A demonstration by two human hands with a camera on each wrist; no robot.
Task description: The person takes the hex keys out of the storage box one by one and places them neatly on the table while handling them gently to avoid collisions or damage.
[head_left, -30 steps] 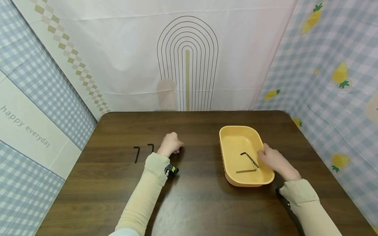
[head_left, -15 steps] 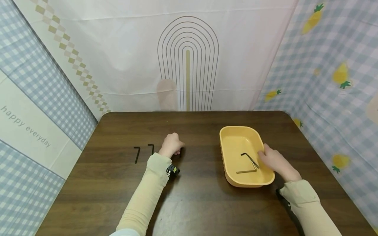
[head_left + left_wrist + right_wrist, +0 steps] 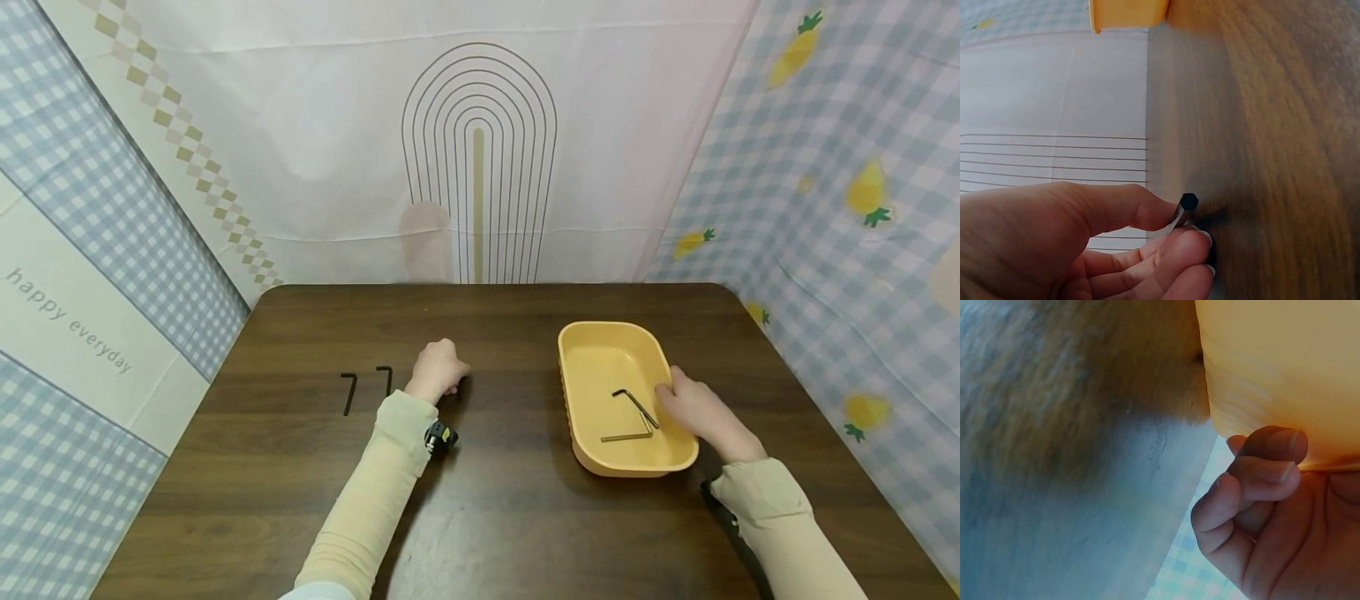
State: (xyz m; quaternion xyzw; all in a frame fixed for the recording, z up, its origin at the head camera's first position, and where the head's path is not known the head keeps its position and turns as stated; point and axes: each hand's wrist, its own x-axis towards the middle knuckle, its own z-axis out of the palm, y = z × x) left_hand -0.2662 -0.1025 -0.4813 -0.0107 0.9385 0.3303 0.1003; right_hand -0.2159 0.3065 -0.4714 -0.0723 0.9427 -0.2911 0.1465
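Near the middle of the table, my left hand pinches a hex key between thumb and fingers. The left wrist view shows the dark six-sided end of that hex key close to the tabletop; most of its length is hidden. My right hand grips the right rim of a yellow plastic basket, thumb inside and curled fingers against the outer wall. Inside the basket lie a black hex key and a brass-coloured hex key, partly crossing.
Left of my left hand, two black hex keys lie on the brown wooden table: one farther left, another beside my wrist, partly covered by it. Behind the table hangs a white patterned cloth, with checked cloths on both sides.
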